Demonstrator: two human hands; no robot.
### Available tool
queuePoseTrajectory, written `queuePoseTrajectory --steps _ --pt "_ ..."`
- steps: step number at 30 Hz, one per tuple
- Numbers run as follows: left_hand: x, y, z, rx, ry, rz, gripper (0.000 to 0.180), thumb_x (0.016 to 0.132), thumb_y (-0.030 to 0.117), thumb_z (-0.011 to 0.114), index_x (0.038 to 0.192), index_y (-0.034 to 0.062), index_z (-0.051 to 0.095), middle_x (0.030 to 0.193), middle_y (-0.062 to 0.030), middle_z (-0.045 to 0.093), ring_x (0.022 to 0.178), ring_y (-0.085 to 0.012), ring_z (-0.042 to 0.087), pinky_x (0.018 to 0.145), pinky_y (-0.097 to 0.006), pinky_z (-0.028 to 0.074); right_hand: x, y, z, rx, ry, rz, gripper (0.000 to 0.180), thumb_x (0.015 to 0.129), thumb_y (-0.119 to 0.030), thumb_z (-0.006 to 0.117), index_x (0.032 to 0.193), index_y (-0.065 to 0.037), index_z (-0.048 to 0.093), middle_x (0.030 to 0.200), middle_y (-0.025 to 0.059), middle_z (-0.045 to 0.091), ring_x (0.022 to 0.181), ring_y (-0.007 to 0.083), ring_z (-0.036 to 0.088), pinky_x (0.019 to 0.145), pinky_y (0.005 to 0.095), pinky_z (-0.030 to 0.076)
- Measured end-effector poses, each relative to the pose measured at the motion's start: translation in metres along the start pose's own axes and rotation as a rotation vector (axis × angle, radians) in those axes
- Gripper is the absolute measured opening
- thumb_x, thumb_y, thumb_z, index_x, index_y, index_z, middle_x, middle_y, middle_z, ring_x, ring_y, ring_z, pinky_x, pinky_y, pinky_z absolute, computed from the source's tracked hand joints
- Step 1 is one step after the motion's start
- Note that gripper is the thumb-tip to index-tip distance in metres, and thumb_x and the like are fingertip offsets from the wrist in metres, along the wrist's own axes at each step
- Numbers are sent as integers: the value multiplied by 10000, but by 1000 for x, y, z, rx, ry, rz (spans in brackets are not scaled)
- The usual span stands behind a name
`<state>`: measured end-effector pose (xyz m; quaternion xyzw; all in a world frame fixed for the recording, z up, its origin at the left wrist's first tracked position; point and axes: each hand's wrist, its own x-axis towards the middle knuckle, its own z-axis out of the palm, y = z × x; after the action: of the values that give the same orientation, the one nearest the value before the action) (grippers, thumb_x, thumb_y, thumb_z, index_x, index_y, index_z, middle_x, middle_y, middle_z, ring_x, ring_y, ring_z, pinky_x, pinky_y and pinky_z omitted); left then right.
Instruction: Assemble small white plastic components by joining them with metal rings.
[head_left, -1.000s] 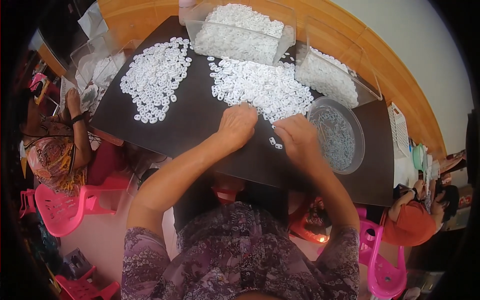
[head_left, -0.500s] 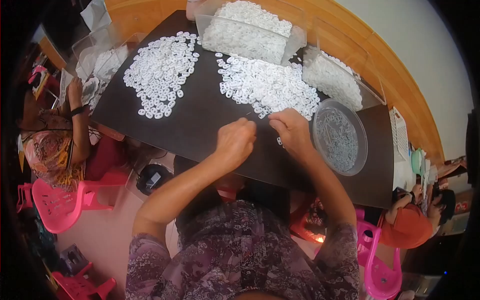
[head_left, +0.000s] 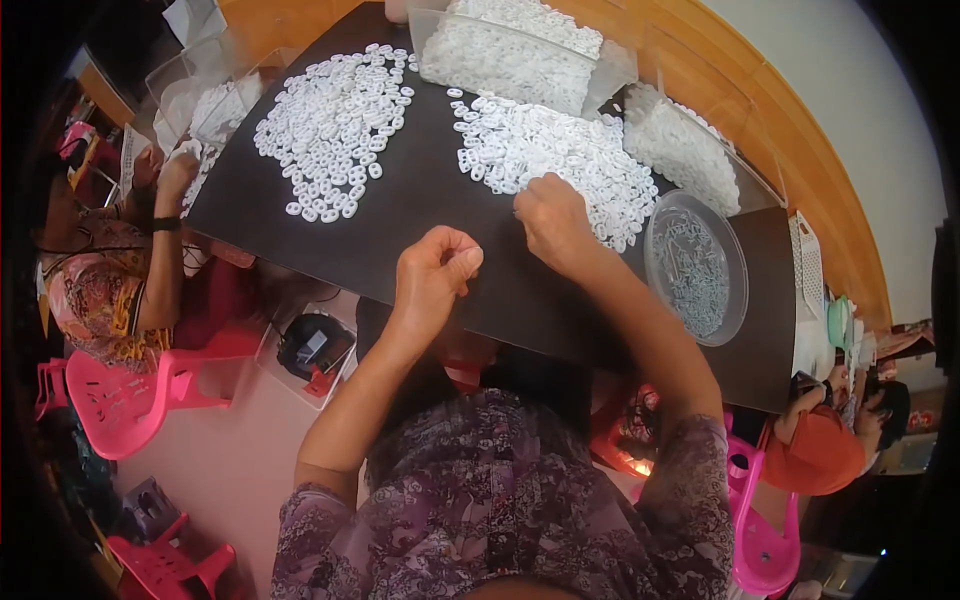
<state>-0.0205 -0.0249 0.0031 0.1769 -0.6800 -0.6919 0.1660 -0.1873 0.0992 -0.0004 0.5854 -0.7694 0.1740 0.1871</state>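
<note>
My left hand (head_left: 433,278) hovers over the near part of the dark table, thumb and fingers pinched together. Whatever lies in that pinch is too small or hidden to name. Farther off, my right hand (head_left: 556,222) is at the near edge of a pile of small white oval plastic pieces (head_left: 560,145), each with two holes. Its fingers are curled down and their tips are hidden, so I cannot see what they grip. A second pile of the same pieces (head_left: 330,120) lies to the left. Right of my right hand is a round clear tub (head_left: 738,300) of small grey metal screws (head_left: 695,270).
Clear plastic bins of white pieces, a large one (head_left: 510,65) and another (head_left: 680,150), stand behind the right pile. The dark table's (head_left: 350,262) front edge runs before me. One person (head_left: 120,270) sits at the left, another (head_left: 820,445) at the right, near pink chairs (head_left: 120,400).
My right hand has moved away from me to the white pile. My left hand has drawn back, nearer and slightly left. A thin small piece seen between them earlier no longer shows.
</note>
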Motion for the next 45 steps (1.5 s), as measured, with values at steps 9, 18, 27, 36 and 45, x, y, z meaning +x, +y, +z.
queuePoseTrajectory --steps 9,18,27,36,45 --pt "-7 10 0 -550 -105 -265 124 846 114 643 874 -2 608 697 -44 588 504 -80 505 455 -196 385 -11 -41 -48 424 -102 295 59 768 -48 609 781 -4 573 717 81 559 633 191 537 575 301 432" --pt "-24 23 13 -535 -100 -207 80 852 66 618 875 -10 617 711 -28 592 541 -51 494 472 -174 376 -25 -75 -75 1059 -136 693 95 785 17 643 866 -18 608 797 -14 587 709 35 528 610 186 426" --pt "-34 27 15 -418 -91 -150 119 850 127 645 881 13 626 722 5 584 571 -38 487 495 -155 368 -30 -80 -74 1052 -97 688 133 783 0 654 909 -18 616 812 -12 599 739 35 541 643 183 435" --pt "-39 14 21 -183 -11 52 97 864 81 611 837 -12 610 720 15 551 610 -41 470 527 -187 390 -30 -84 -74 1056 -114 716 137 774 1 659 903 -6 614 805 -1 611 709 40 552 623 179 444" --pt "-42 20 21 -306 31 -35 73 848 45 618 861 -26 624 758 -6 561 597 -52 500 525 -185 411 -34 -88 -58 1284 19 754 164 777 10 665 930 8 606 855 36 629 761 66 585 684 190 464"
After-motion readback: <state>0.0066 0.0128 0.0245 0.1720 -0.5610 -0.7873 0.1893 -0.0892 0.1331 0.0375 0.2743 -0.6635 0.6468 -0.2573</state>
